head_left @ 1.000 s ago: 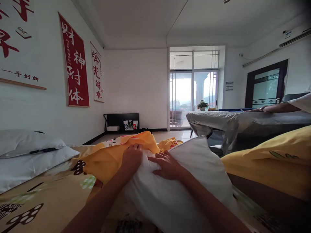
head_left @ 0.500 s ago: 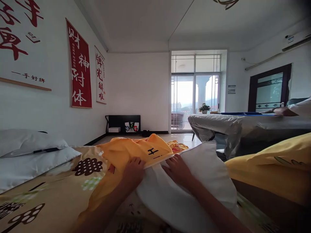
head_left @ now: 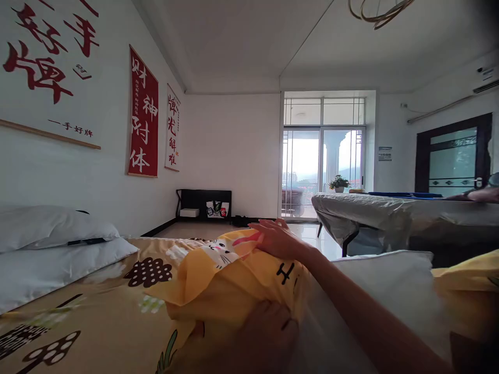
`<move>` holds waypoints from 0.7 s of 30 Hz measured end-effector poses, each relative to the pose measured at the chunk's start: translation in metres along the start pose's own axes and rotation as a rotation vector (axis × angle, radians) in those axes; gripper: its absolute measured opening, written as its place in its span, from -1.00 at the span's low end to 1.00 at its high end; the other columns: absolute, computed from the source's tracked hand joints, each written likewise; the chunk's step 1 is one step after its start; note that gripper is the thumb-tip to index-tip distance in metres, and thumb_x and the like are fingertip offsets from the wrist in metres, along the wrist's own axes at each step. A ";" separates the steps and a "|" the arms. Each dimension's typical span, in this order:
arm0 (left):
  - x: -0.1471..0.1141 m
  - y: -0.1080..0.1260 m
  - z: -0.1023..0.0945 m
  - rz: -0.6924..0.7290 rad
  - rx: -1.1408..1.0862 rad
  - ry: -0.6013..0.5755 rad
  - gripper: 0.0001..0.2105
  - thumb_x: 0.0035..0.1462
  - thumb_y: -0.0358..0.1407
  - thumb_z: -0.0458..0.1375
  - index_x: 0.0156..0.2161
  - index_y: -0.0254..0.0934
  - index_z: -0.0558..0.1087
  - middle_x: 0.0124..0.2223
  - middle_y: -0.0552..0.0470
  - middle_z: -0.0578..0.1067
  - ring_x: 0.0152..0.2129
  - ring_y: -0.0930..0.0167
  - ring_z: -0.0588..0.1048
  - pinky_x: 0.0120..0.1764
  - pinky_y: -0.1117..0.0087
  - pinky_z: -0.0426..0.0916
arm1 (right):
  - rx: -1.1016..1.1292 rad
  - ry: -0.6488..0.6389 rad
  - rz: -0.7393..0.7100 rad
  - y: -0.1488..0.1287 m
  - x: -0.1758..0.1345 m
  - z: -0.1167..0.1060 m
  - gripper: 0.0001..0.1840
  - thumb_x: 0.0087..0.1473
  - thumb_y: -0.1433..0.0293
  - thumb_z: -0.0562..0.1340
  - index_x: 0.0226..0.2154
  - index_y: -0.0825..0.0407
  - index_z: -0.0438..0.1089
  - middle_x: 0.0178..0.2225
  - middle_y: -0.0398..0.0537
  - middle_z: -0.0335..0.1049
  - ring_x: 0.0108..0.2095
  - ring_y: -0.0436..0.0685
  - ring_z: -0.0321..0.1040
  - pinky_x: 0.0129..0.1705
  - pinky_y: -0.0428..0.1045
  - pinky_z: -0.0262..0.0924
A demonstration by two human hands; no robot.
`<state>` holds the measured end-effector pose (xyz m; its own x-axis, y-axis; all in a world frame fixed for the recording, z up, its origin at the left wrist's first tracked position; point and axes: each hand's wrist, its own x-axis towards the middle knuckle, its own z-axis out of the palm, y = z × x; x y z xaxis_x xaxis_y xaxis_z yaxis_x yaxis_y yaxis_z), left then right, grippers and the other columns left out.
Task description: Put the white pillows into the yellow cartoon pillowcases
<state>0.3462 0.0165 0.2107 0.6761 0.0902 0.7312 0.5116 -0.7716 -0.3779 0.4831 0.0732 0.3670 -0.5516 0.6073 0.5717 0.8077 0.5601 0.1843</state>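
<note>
A yellow-orange pillowcase (head_left: pixel 234 288) with a rabbit print lies bunched over the near part of the bed. Part of a white pillow (head_left: pixel 390 280) sticks out of it to the right. Low in the picture my left hand (head_left: pixel 271 330), dark and slightly blurred, has its fingers curled into the pillowcase near the pillow. My right hand (head_left: pixel 276 238) reaches across the top and lies on the pillowcase's far edge beside the rabbit's ear, fingers stretched out. The pillow's left end is hidden inside the cloth.
White pillows (head_left: pixel 66 244) lie at the left on a patterned bedsheet (head_left: pixel 101 306). More yellow bedding (head_left: pixel 471 275) is at the right edge. Beyond stands a plastic-covered table (head_left: pixel 374 208), where another person's hand (head_left: pixel 485 195) rests. A black low shelf (head_left: pixel 202 200) stands by the far wall.
My right hand has left the case's opening and moved up to its far edge. My left hand has come down and right. More of the pillow is covered, and the rabbit print now shows.
</note>
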 end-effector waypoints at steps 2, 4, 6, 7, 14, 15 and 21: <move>-0.026 -0.008 -0.023 0.047 0.075 0.047 -0.88 0.13 -0.21 0.12 -0.35 -0.21 0.32 -0.42 0.05 0.39 -0.45 0.38 0.34 -0.42 0.32 0.19 | 0.071 -0.117 0.055 0.002 0.007 0.010 -0.68 0.19 0.18 0.07 -0.26 -0.06 0.48 -0.31 -0.05 0.52 -0.25 0.14 0.41 -0.17 0.03 0.16; -0.057 -0.026 -0.054 0.020 0.191 0.146 -0.93 0.14 -0.23 0.09 -0.33 -0.15 0.32 -0.46 0.07 0.36 -0.51 0.38 0.31 -0.44 0.32 0.16 | 0.125 -0.098 0.097 0.004 0.004 0.013 -0.58 0.23 0.19 -0.01 -0.45 -0.05 0.45 -0.47 -0.12 0.48 -0.43 0.07 0.35 -0.34 -0.05 0.11; -0.082 -0.051 -0.087 -0.107 0.320 0.326 -0.91 0.11 -0.35 0.10 -0.27 -0.11 0.30 -0.42 0.07 0.35 -0.48 0.38 0.33 -0.36 0.33 0.18 | 0.131 0.030 0.130 0.006 -0.002 0.009 -0.56 0.25 0.19 -0.03 -0.47 -0.06 0.43 -0.47 -0.15 0.47 -0.46 0.05 0.32 -0.39 -0.06 0.05; -0.089 -0.064 -0.103 -0.209 0.388 0.416 -0.82 0.08 -0.37 0.13 -0.19 -0.11 0.29 -0.32 0.01 0.38 -0.37 0.34 0.37 -0.28 0.30 0.21 | 0.119 0.094 0.145 0.006 -0.004 0.005 -0.57 0.25 0.20 -0.04 -0.46 -0.07 0.43 -0.45 -0.16 0.48 -0.45 0.05 0.32 -0.38 -0.06 0.04; -0.065 -0.133 -0.155 -0.425 0.274 0.106 -0.78 0.19 -0.31 -0.03 -0.07 -0.19 0.35 -0.14 -0.02 0.50 -0.12 0.28 0.41 -0.13 0.24 0.13 | -0.116 0.252 0.157 0.007 -0.005 -0.029 -0.57 0.26 0.21 -0.07 -0.40 -0.05 0.43 -0.44 -0.11 0.48 -0.40 0.11 0.34 -0.28 0.00 0.01; -0.059 -0.134 -0.159 -0.424 0.256 0.089 -0.78 0.22 -0.33 -0.06 -0.13 -0.18 0.40 -0.21 0.02 0.52 -0.20 0.32 0.43 -0.16 0.26 0.13 | -0.142 0.287 0.143 0.008 -0.006 -0.032 -0.56 0.27 0.21 -0.08 -0.40 -0.04 0.42 -0.43 -0.10 0.48 -0.38 0.11 0.34 -0.25 0.01 0.01; -0.030 -0.129 -0.195 -0.446 0.125 0.003 -0.66 0.25 -0.19 -0.09 -0.34 -0.15 0.52 -0.35 0.03 0.52 -0.37 0.38 0.40 -0.22 0.31 0.17 | -0.110 0.120 0.213 0.016 -0.012 -0.029 -0.62 0.24 0.29 -0.02 -0.51 -0.01 0.35 -0.42 -0.07 0.44 -0.30 0.14 0.34 -0.22 0.02 0.04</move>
<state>0.1564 -0.0093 0.3477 0.3740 0.3937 0.8397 0.8123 -0.5760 -0.0918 0.5088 0.0588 0.3862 -0.3432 0.6302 0.6965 0.9243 0.3584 0.1312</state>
